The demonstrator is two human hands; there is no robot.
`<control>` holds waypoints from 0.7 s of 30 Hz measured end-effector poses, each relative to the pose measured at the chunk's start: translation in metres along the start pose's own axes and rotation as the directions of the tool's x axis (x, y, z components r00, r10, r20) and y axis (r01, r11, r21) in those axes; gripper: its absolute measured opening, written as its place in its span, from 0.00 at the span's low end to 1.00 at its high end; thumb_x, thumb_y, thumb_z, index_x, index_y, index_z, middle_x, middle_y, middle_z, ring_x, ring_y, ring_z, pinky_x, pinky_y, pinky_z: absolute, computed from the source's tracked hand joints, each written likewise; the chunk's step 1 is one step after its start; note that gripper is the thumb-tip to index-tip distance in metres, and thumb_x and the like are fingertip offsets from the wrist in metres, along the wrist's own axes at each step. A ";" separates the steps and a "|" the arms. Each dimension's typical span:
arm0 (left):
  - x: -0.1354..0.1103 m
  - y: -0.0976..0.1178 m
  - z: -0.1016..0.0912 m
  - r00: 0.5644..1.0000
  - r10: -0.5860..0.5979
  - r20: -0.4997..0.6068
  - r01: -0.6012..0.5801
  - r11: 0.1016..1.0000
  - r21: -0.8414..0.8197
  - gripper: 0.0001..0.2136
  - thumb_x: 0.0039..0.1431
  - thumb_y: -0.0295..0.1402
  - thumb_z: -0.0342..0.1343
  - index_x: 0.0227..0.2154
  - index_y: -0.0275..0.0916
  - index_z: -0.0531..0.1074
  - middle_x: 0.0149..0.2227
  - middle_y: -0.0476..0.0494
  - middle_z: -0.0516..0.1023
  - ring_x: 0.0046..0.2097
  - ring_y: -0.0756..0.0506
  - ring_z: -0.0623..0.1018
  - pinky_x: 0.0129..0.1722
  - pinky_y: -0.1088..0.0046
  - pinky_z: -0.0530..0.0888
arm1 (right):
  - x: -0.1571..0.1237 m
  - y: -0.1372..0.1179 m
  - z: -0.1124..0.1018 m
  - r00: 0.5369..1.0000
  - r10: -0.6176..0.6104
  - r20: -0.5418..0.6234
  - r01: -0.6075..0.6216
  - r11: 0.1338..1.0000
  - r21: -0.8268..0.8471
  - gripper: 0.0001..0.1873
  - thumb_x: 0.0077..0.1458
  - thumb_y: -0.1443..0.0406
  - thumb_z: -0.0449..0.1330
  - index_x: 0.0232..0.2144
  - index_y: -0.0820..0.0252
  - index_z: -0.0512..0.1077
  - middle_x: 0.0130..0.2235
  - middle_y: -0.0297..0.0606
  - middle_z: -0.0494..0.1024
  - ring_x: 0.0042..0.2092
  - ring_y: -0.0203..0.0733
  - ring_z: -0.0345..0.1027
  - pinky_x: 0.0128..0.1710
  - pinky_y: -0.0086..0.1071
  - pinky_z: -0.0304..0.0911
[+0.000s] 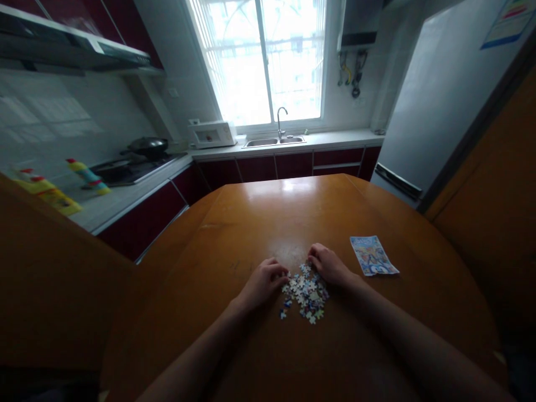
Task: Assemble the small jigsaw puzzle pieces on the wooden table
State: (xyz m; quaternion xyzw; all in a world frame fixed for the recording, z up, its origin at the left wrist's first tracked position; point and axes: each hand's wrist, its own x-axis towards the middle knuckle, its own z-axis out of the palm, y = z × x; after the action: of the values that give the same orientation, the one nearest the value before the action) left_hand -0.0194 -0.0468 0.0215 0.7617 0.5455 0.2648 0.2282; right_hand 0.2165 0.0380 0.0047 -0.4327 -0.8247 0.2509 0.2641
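A heap of small jigsaw pieces [305,291] lies on the brown wooden table, some showing pale backs and others coloured faces. My left hand [268,278] rests at the heap's left edge, its fingers curled and a pale piece at the fingertips. At the upper right of the heap, my right hand [327,262] is closed with bent fingers by the outermost pieces. Whatever is between the right fingertips is too small to make out. To the right of that hand, a colourful printed picture sheet [374,255] lies flat.
The rounded wooden table [201,245] fills the foreground. Beyond it are a counter with a sink [274,142], a tap and a white microwave [213,134]. A wok [147,146] and bottles stand at left; a fridge [444,89] is at right.
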 end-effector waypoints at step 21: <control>-0.005 -0.032 -0.005 0.986 0.100 -0.130 -0.094 0.994 0.051 0.11 0.68 0.36 0.53 0.38 0.41 0.81 0.39 0.42 0.78 0.41 0.46 0.77 0.43 0.71 0.74 | -0.001 0.025 -0.005 0.982 -0.065 -0.178 0.055 0.997 -0.058 0.04 0.57 0.66 0.58 0.29 0.56 0.69 0.35 0.37 0.73 0.35 0.40 0.67 0.35 0.33 0.62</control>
State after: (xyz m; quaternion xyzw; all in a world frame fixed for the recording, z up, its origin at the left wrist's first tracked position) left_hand -0.0464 -0.0418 0.0040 0.7731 0.5274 0.3133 0.1613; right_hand 0.2350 0.0507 -0.0077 -0.4353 -0.8165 0.1811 0.3332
